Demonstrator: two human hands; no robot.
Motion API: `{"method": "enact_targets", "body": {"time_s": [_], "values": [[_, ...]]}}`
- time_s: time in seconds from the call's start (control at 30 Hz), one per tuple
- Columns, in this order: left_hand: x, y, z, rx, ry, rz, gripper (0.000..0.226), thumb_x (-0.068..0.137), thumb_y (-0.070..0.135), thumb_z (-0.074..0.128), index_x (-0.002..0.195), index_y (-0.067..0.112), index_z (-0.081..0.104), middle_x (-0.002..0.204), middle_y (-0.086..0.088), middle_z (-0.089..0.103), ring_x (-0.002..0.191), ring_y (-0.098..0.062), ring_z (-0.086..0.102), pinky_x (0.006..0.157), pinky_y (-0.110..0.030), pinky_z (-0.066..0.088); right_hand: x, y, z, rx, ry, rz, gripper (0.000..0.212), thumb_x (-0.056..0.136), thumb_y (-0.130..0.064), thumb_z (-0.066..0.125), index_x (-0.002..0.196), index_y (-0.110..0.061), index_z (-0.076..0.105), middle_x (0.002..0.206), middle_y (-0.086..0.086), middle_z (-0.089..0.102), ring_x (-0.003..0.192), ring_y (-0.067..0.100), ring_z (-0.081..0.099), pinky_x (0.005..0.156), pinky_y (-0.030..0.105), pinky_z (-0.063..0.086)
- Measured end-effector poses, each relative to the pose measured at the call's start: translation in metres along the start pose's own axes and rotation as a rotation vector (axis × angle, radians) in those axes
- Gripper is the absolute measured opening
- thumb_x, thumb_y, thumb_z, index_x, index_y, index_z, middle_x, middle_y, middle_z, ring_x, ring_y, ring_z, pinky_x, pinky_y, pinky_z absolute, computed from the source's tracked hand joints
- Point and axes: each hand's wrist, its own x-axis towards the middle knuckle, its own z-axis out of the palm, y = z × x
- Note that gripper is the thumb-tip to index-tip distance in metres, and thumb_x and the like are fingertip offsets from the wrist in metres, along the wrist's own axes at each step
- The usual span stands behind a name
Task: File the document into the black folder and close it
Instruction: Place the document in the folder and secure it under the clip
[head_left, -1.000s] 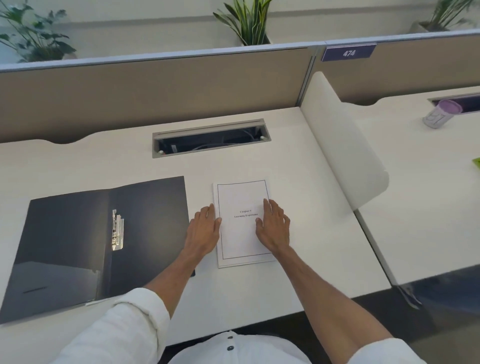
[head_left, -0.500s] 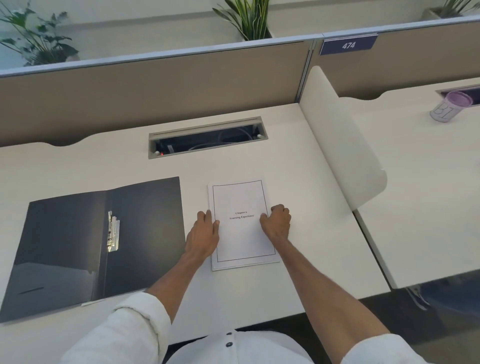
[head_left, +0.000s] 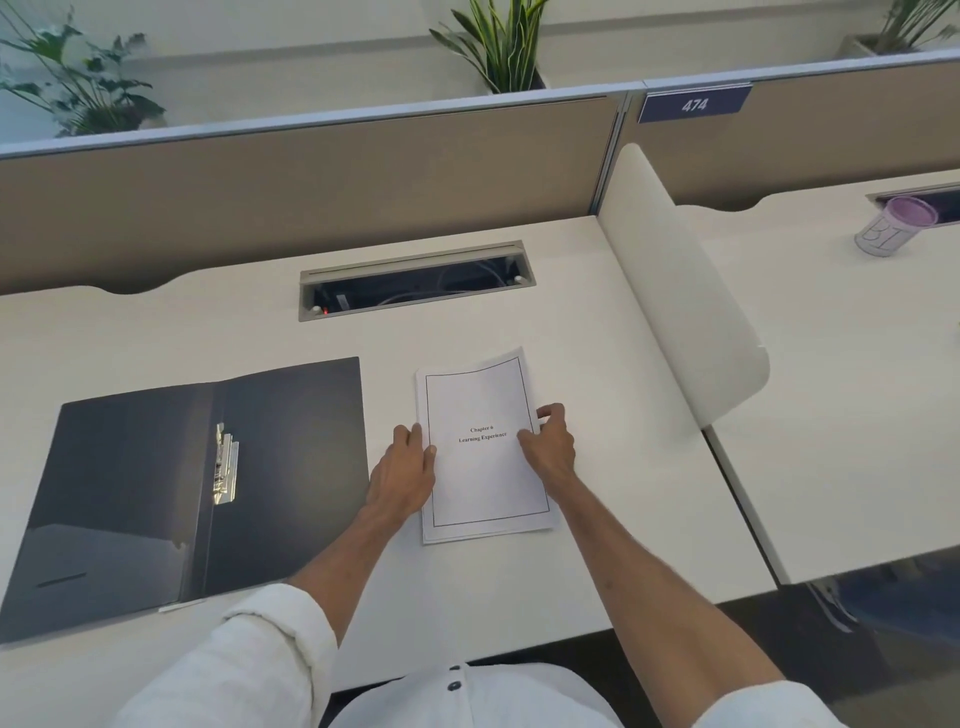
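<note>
- You sit at a pale surface (head_left: 519, 597) in an office cubicle, with a tan partition across the back and plants behind it.
- Your left hand (head_left: 402, 475) lies flat and open, fingertips on the left edge of the document (head_left: 483, 467); it grips nothing.
- Your right hand (head_left: 550, 447) is curled at the document's right edge, thumb on top of the page and fingers bent at the rim, pinching it; the top right corner of the paper bows up off the surface.
- The document is a white stack with a framed title page, lying between your hands near the front middle of the surface.
- Just left of your left hand the black folder (head_left: 130, 493) lies open and flat, its metal clip (head_left: 226, 465) along the spine.
- Beyond the document a cable slot (head_left: 415, 280) is sunk into the surface.
- On the neighbouring desk to the right stands a purple-lidded cup (head_left: 896, 226).
</note>
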Motion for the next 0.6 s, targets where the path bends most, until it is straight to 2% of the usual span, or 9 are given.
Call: {"method": "enact_targets", "body": {"time_s": [0.07,0.13,0.2,0.23,0.27,0.3,0.4,0.53,0.6], "values": [[0.000,0.000,0.000,-0.001,-0.002,0.002,0.041,0.119,0.028,0.037,0.149,0.002,0.046,0.138,-0.018,0.048,0.106,-0.045,0.068,0.091,-0.055,0.059,-0.001,0.000,0.001,0.046,-0.003,0.046,0.051,0.103,-0.010,0.059,0.150,-0.011,0.041,0.129,0.015,0.063,0.118,0.038,0.068,0.101,0.043,0.055],[0.000,0.000,0.000,-0.012,-0.002,0.008,0.041,0.119,0.028,0.037,0.149,0.002,0.046,0.138,-0.018,0.048,0.106,-0.045,0.069,0.091,-0.055,0.059,0.000,0.001,0.001,0.066,0.011,0.103,0.048,0.102,-0.010,0.061,0.148,-0.007,0.047,0.124,0.011,0.060,0.123,0.038,0.067,0.100,0.041,0.054],[-0.001,-0.001,-0.001,-0.023,-0.004,0.010,0.041,0.119,0.028,0.036,0.148,0.001,0.046,0.137,-0.018,0.048,0.107,-0.044,0.068,0.092,-0.055,0.059,0.002,0.002,0.001,0.069,0.035,0.120,0.019,0.099,-0.007,0.061,0.119,-0.004,0.063,0.109,0.014,0.064,0.104,0.038,0.066,0.086,0.041,0.053],[-0.002,-0.002,-0.001,-0.028,-0.006,0.008,0.041,0.119,0.028,0.036,0.148,0.001,0.046,0.138,-0.017,0.048,0.108,-0.044,0.068,0.092,-0.054,0.059,0.001,0.002,0.001,0.066,0.045,0.108,0.005,0.097,-0.005,0.060,0.102,-0.005,0.061,0.098,0.014,0.062,0.092,0.036,0.060,0.078,0.040,0.047],[-0.002,-0.002,-0.001,-0.032,-0.010,0.007,0.042,0.119,0.029,0.036,0.150,0.001,0.046,0.140,-0.018,0.047,0.109,-0.044,0.068,0.093,-0.053,0.059,0.001,0.003,0.001,0.058,0.043,0.098,0.003,0.097,-0.004,0.059,0.097,-0.007,0.059,0.094,0.014,0.060,0.088,0.033,0.055,0.076,0.037,0.042],[-0.002,-0.002,-0.002,-0.038,-0.016,0.005,0.043,0.119,0.029,0.036,0.151,0.001,0.045,0.142,-0.018,0.047,0.110,-0.045,0.067,0.093,-0.053,0.058,-0.002,0.002,0.001,0.043,0.025,0.088,0.004,0.097,-0.005,0.059,0.100,-0.007,0.061,0.097,0.014,0.063,0.089,0.034,0.056,0.077,0.035,0.041],[-0.001,-0.001,-0.005,-0.065,-0.044,0.003,0.045,0.120,0.030,0.035,0.152,0.000,0.044,0.144,-0.020,0.046,0.113,-0.047,0.067,0.097,-0.054,0.057,-0.005,-0.001,-0.001,-0.017,-0.006,0.053,0.034,0.100,-0.011,0.057,0.133,-0.009,0.065,0.122,0.011,0.073,0.114,0.039,0.069,0.086,0.032,0.044],[-0.002,-0.006,-0.013,-0.136,-0.082,-0.006,0.040,0.120,0.032,0.034,0.131,-0.002,0.053,0.136,-0.020,0.050,0.111,-0.048,0.066,0.102,-0.055,0.056,-0.012,-0.002,0.000,-0.044,0.032,-0.011,0.024,0.100,-0.011,0.056,0.120,-0.012,0.068,0.111,0.009,0.081,0.108,0.042,0.071,0.081,0.035,0.046],[-0.002,-0.013,-0.017,-0.187,-0.074,-0.013,0.038,0.119,0.029,0.035,0.125,-0.003,0.055,0.133,-0.020,0.053,0.110,-0.046,0.066,0.103,-0.055,0.056,-0.016,-0.004,0.001,-0.036,0.066,-0.038,0.021,0.100,-0.011,0.056,0.116,-0.013,0.069,0.108,0.009,0.082,0.106,0.041,0.072,0.083,0.039,0.051]]}}
